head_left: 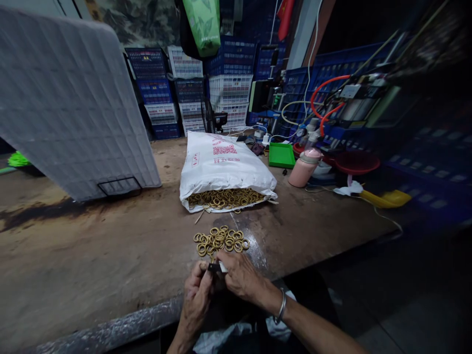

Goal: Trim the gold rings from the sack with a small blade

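Observation:
A small heap of brass-coloured rings (pixel 221 240) lies on the worn brown workbench (pixel 92 255) near its front edge. Just below the heap, my left hand (pixel 197 295) and my right hand (pixel 239 275) meet, both with fingers pinched on a small dark and white piece (pixel 217 267) held between them. A metal bangle (pixel 282 306) circles my right wrist. Behind the heap lies a white sack (pixel 221 162) on its side, its open mouth full of the same rings (pixel 224 198).
A large white grid-patterned panel (pixel 70 103) leans at the left. Blue and white crates (pixel 191 88) are stacked at the back. A green tray (pixel 281 155), a pink flask (pixel 304 168), a red bowl (pixel 356 162), a yellow scoop (pixel 387 198) and hoses stand at the right.

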A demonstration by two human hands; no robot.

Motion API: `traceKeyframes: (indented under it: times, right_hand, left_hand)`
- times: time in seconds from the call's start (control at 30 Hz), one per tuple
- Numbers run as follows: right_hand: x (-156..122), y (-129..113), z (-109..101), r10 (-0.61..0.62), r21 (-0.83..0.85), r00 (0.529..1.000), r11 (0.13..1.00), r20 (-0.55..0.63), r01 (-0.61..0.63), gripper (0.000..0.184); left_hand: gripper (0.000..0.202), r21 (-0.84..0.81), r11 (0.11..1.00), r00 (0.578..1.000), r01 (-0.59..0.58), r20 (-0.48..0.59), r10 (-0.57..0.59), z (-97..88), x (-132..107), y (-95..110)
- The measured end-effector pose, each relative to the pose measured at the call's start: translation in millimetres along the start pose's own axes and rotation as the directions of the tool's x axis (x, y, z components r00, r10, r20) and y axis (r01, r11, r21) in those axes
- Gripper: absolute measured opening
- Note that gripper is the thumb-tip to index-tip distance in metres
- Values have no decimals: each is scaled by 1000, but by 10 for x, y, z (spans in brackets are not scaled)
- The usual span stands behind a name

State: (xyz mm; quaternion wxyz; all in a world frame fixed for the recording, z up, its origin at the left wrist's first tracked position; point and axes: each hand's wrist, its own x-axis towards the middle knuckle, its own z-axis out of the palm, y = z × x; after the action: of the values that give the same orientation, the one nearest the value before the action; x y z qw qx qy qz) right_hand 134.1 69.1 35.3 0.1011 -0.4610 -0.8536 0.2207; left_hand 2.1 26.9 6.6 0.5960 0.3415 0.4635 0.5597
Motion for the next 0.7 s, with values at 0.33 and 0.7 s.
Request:
traceKeyframes:
  times: [0.33,0.7]
  right_hand:
    - [12,0,40,14,-46,999,999,-37,-16,27]
    - [21,7,17,5,-62,1000,998,23,-4,27]
  left_hand:
    - [24,81,997,1000,-20,-10,21,-58,1,-25]
    - [31,90,996,1000,-9,-14,10,-2,-6,24]
